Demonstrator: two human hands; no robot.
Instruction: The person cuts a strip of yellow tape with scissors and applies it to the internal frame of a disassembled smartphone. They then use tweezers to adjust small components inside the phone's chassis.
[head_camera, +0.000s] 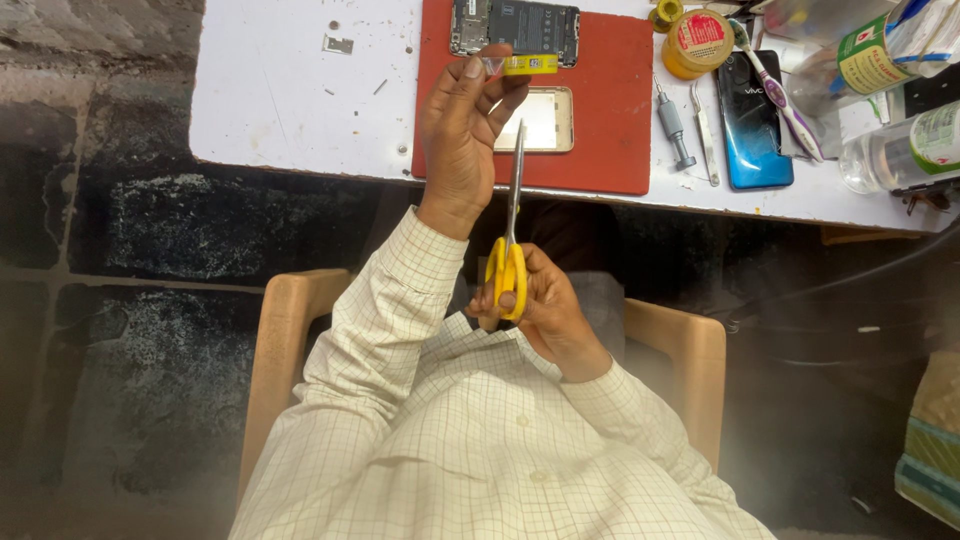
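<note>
My left hand (462, 130) is raised over the table edge and pinches a small yellow strip (530, 64) with a clear tab at its tip. My right hand (545, 305) sits lower, near my chest, gripping the yellow handles of a pair of scissors (511, 230). The scissor blades point up toward the strip and look nearly closed, their tips just below my left fingers. Under my left hand lies a red work mat (620, 110) with an opened phone body (515, 25) and a gold phone frame (545, 120).
On the white table (280, 90) right of the mat lie a grey screwdriver (675, 125), tweezers (705, 135), a blue phone (752, 125), a toothbrush (780, 95), a yellow tin (697, 42) and plastic bottles (900, 145). Small screws and a metal bit (338, 44) lie at left. I sit in a wooden chair (285, 340).
</note>
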